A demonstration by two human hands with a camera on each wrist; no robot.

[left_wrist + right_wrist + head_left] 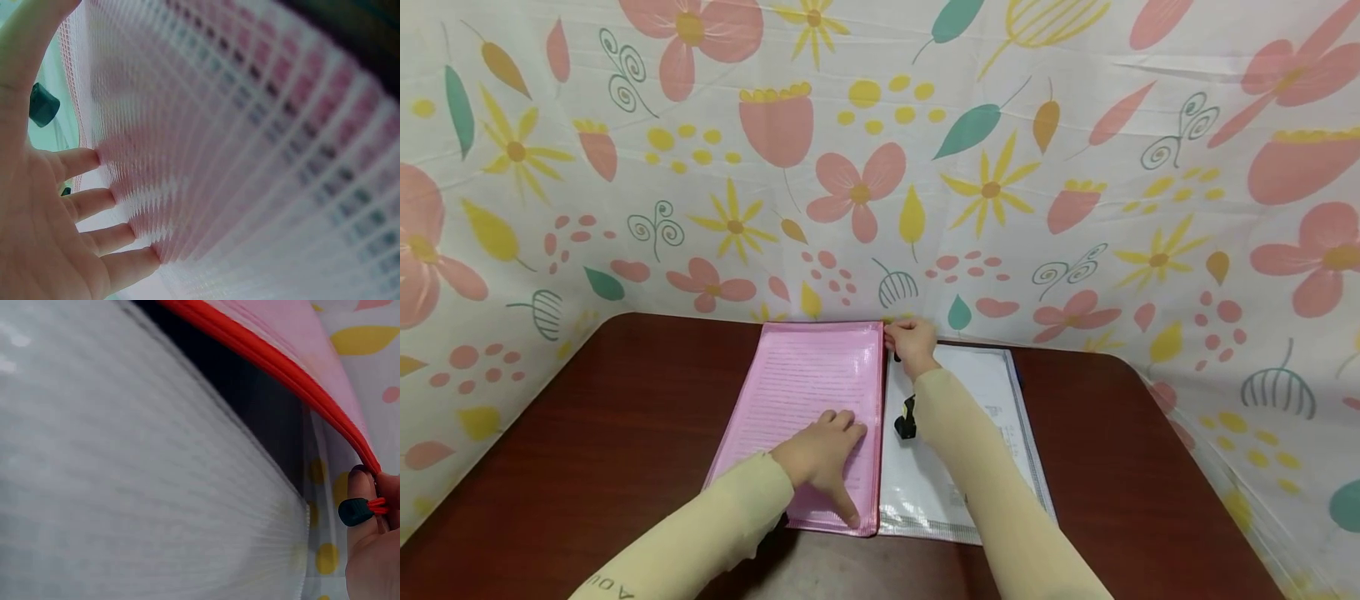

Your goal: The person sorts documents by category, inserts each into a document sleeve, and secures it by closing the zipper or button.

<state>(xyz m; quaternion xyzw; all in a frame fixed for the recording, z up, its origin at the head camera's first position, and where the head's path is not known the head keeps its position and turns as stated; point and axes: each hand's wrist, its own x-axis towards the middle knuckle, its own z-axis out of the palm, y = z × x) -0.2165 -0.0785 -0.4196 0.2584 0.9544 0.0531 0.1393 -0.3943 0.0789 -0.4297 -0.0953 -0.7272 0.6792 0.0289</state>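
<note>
A pink mesh zipper pouch (790, 392) with a printed sheet visible through it lies on the table. My left hand (827, 450) rests on its lower right part, fingers spread; the left wrist view shows the fingertips (147, 259) touching the mesh. At the pouch's top right corner my right hand (913, 343) pinches the end of the red zipper (281, 381) between thumb and fingers. A dark zipper pull (355, 512) on a red cord lies against those fingers. Whether the zipper is fully closed is hard to see.
A white mesh pouch (955, 500) with papers inside lies right beside the pink one, partly under my right forearm. A black device (906, 419) sits by the right wrist. The dark red-brown table (625, 433) meets a flower-printed curtain (880, 167) behind.
</note>
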